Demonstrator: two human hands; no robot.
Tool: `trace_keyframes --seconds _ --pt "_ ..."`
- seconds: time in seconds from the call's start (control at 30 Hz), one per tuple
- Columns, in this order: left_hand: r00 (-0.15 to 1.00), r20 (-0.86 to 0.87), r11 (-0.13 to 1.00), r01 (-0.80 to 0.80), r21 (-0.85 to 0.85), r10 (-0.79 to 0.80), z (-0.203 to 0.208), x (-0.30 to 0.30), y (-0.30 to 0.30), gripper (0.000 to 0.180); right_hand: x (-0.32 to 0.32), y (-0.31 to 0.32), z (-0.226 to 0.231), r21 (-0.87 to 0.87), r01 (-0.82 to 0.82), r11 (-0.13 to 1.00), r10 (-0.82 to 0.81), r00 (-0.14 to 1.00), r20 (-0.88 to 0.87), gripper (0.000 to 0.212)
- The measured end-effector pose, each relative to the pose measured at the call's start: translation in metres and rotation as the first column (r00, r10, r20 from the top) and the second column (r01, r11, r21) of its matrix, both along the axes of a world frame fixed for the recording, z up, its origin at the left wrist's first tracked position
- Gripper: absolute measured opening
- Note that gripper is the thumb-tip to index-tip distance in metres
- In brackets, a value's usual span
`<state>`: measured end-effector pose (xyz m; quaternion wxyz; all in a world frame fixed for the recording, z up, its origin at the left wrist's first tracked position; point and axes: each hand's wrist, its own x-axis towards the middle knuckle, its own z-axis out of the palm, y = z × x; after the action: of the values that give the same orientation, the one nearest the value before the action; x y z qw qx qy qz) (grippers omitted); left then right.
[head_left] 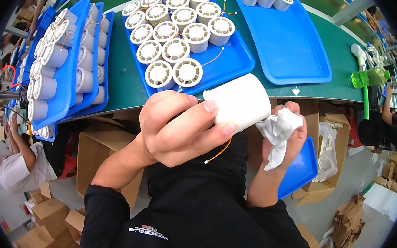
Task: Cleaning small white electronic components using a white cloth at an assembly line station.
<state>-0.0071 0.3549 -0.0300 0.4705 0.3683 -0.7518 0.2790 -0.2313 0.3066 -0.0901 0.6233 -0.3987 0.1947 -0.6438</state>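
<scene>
My left hand [179,127] grips a white cylindrical housing [242,102], tilted on its side above the table's near edge. A thin orange wire with a small white plug [206,161] dangles below it. In my right hand [290,145] is a crumpled white cloth [279,128], close to the housing's right end; the fingers are closed on it. Beyond my left hand, a blue tray [238,64] bears several similar white housings with slotted round tops [187,72], some with thin wires sticking out.
A second blue tray [292,52] at the right holds 3 white housings at its far end. Stacked, loaded blue trays [77,63] stand at the left. A green spray bottle [370,78] lies at the right. Cardboard boxes [108,149] are below the table; a person [25,164] sits at the left.
</scene>
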Motion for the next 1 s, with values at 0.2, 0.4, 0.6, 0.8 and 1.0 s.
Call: trace_keyframes --seconds 0.2,0.4,0.6,0.8,1.0 --pt "1.0 0.009 1.0 -0.022 0.019 0.022 -0.007 0.001 0.005 0.038 0.017 0.01 0.035 -0.521 0.233 0.821 -0.434 0.848 -0.305 0.018" --pt "1.0 -0.011 0.999 -0.021 0.034 0.021 -0.007 -0.002 0.011 0.028 0.033 0.019 0.064 -0.842 0.01 0.539 -0.638 0.658 -0.401 0.035" --pt "0.987 0.159 0.998 0.023 0.064 -0.033 -0.003 0.016 0.016 0.029 0.038 0.007 0.086 -0.836 -0.094 0.541 -0.626 0.619 -0.475 0.034" --pt "0.98 0.186 0.997 0.071 0.018 -0.073 -0.013 0.016 0.026 0.027 0.05 -0.019 0.107 -0.606 -0.382 0.698 -0.373 0.528 -0.763 0.025" --pt "0.992 0.119 0.999 0.042 0.01 -0.043 -0.014 0.025 0.036 0.026 0.038 -0.034 0.097 -0.559 -0.44 0.703 -0.4 0.405 -0.822 0.018"
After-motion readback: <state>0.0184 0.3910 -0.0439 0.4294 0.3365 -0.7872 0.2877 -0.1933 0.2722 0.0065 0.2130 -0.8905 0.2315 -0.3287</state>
